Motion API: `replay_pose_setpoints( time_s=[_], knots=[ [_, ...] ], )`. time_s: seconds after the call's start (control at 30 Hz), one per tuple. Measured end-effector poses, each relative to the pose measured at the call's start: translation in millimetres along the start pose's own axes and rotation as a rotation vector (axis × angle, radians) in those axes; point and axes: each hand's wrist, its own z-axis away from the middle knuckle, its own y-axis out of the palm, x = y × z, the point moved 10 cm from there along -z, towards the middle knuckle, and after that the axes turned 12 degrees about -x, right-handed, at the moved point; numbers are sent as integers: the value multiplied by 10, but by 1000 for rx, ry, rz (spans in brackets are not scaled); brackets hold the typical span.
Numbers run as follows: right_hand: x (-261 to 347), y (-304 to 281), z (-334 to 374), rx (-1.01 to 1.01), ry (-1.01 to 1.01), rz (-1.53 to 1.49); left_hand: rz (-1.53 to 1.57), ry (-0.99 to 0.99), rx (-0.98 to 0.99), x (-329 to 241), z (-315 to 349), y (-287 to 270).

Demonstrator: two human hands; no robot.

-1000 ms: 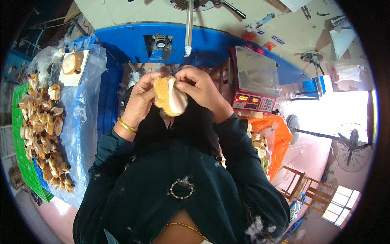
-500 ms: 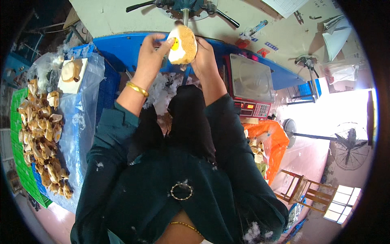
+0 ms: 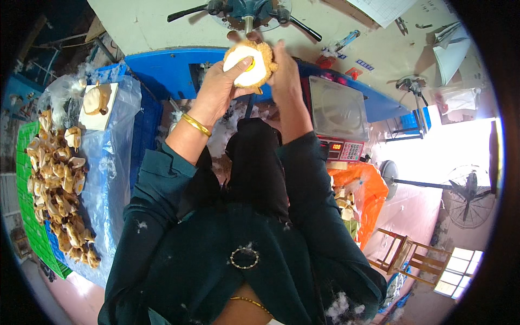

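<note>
A small plush toy [image 3: 262,57], tan and fluffy with a white front and a round yellow patch, is up at the front of the metal tube [image 3: 248,25]. My left hand [image 3: 221,86] grips it from the left, its thumb pressed on the white front by the yellow patch. Along the toy's right edge is my right hand [image 3: 286,73], smeared by motion, its fingers pointing up; whether it grips the toy is unclear. Small brown parts of the toy show at its top, close below the tube's end.
Black-handled levers [image 3: 187,13] flank the tube. At right stands a red weighing scale [image 3: 338,111], above an orange bag [image 3: 368,189] of plush pieces. On the left, a pile of small plush toys [image 3: 59,179] lies beside a plush on a white pad [image 3: 105,116]. White stuffing is scattered about.
The toy has turned, so its white front faces up more, and it sits slightly farther right. My left hand has shifted right and lower, its thumb now on the front. My right hand has moved right.
</note>
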Motion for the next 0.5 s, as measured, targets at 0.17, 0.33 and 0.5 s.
replay_pose_setpoints(
  time_s=[0.17, 0.33, 0.5],
  knots=[
    [364, 175, 8, 16, -360, 710, -67, 94, -99, -22, -162, -132],
    [435, 155, 258, -34, -510, 732, -202, 295, -223, -219, -334, -368],
    [246, 123, 43, -96, -428, 622, -345, 347, -274, -281, -416, -467]
  ],
)
